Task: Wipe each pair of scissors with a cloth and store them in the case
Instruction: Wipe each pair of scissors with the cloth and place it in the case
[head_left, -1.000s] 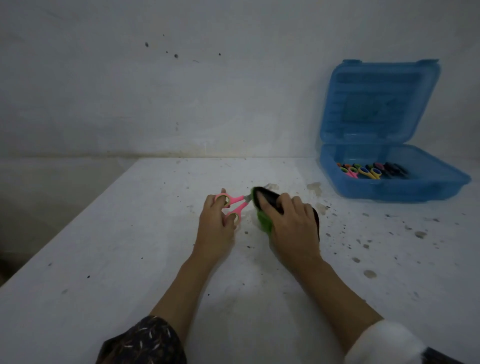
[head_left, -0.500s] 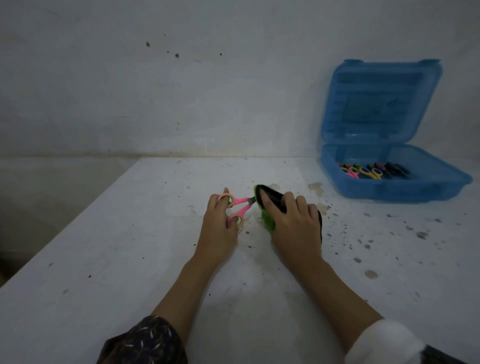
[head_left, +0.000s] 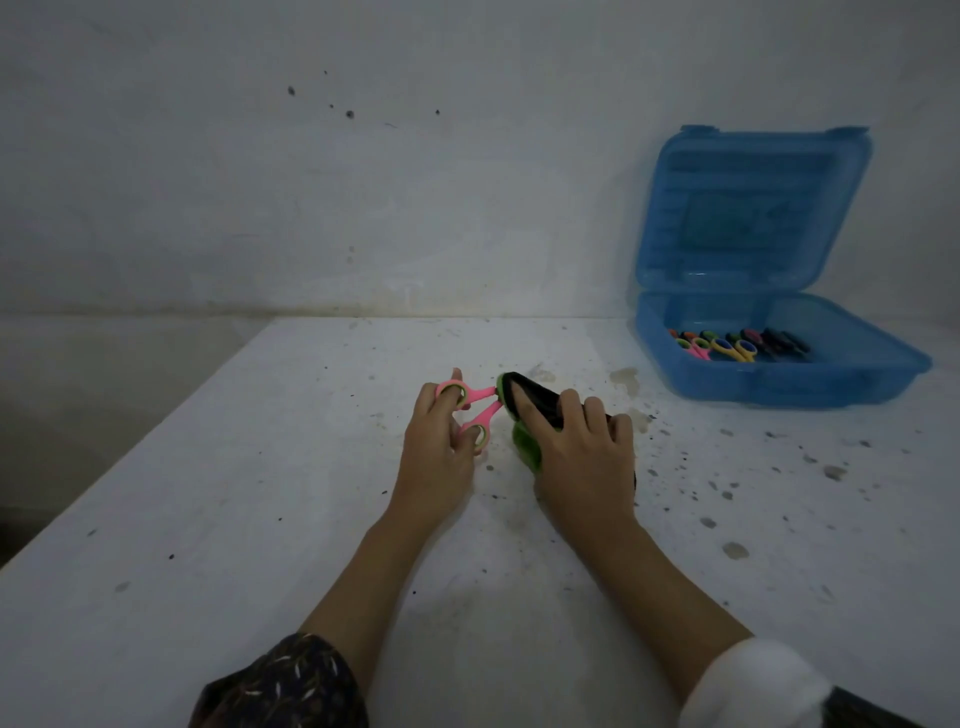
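- I saw the blue case (head_left: 779, 387) standing open at the far right of the table (head_left: 260, 493), its lid (head_left: 753, 208) tipped up against the wall
- Inside the base lay a row of stored scissors (head_left: 727, 349) with pink, yellow, orange and dark handles, bunched toward the left and back of the tray; I could not count them
- The pink scissors (head_left: 480, 402) were at mid-table, well apart from the case, held just above the surface
- Their long axis ran roughly left to right, with the handles to the left and the blades pointing right, hidden inside the cloth (head_left: 527, 449)
- The two handle loops were spread apart, one farther from me and one nearer
- My left hand (head_left: 439, 457) gripped the loops, with fingers curled round them
- My right hand (head_left: 582, 457) was clamped over the green and black cloth, which was folded round the blades
- The two hands sat close together, nearly touching
- The table's left edge ran diagonally away from me, well left of the hands, and its far edge met the wall
- A stretch of speckled, stained tabletop lay between the right hand and the case
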